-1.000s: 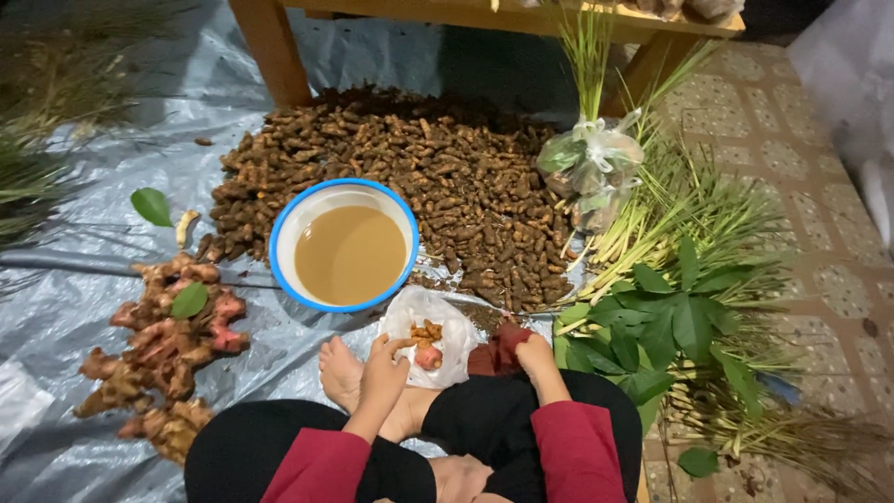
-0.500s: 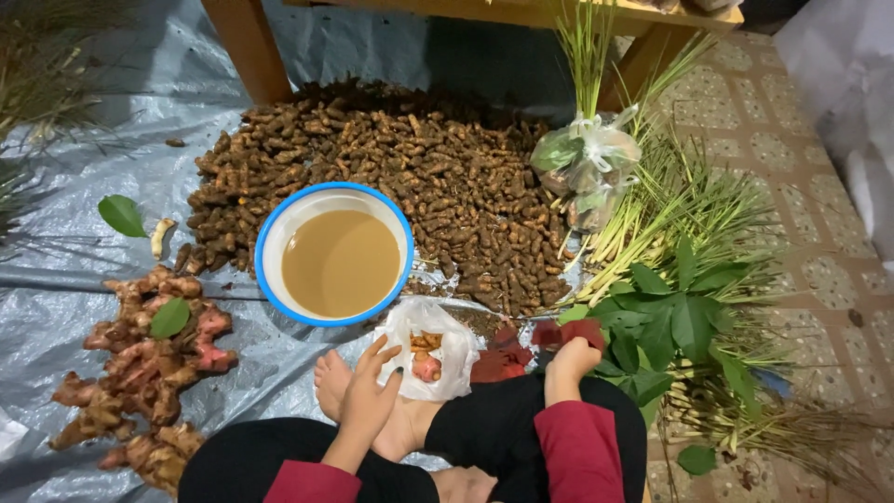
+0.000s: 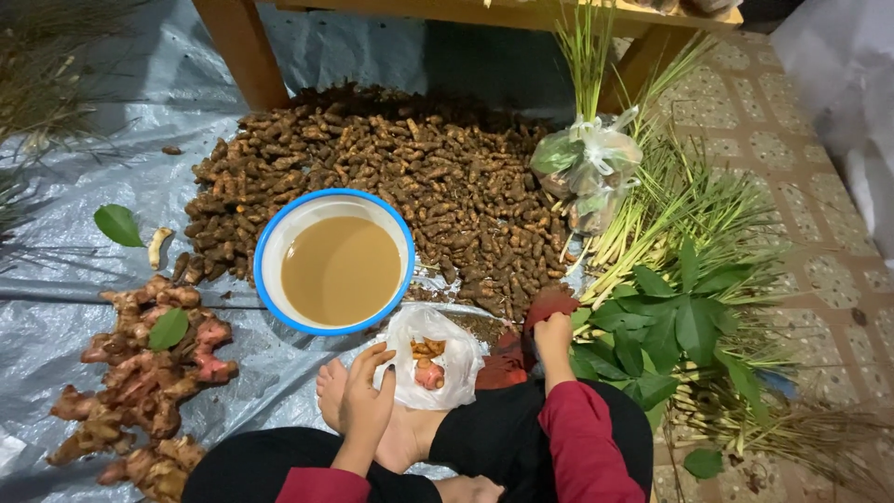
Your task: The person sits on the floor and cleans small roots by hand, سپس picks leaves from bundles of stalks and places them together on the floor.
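- Nearest the camera, the person sat cross-legged in dark trousers and red sleeves, a bare foot (image 3: 328, 391) poking out to the left.
- The left hand (image 3: 366, 402) lay over that foot, fingers (image 3: 377, 359) loosely spread and gripping nothing, their tips touching the near-left edge of the white plastic bag (image 3: 436, 368).
- That bag sat open between the two hands, with a few small orange and pinkish root pieces (image 3: 428, 363) inside, just right of the left fingertips.
- The right hand (image 3: 553, 337) was curled around the near edge of a dark red leaf (image 3: 549, 303); how tight the grip was, I could not tell.
- Left of the knees, a heap of pink-tinged ginger roots (image 3: 140, 373) lay on the grey tarp (image 3: 74, 279), a green leaf resting on top.
- Right of the right hand, a bunch of broad green leaves (image 3: 675, 321) crowded in, over long lemongrass stalks (image 3: 689, 214).
- Just beyond the bag stood the blue-rimmed white basin (image 3: 335, 263) of cloudy brown liquid.
- Farther still, the big pile of small brown roots (image 3: 391, 177) spread behind the basin, with a knotted clear bag of greens (image 3: 587, 163) at its right edge.
- Farthest off, the wooden table legs (image 3: 244, 51) stood on the tarp.
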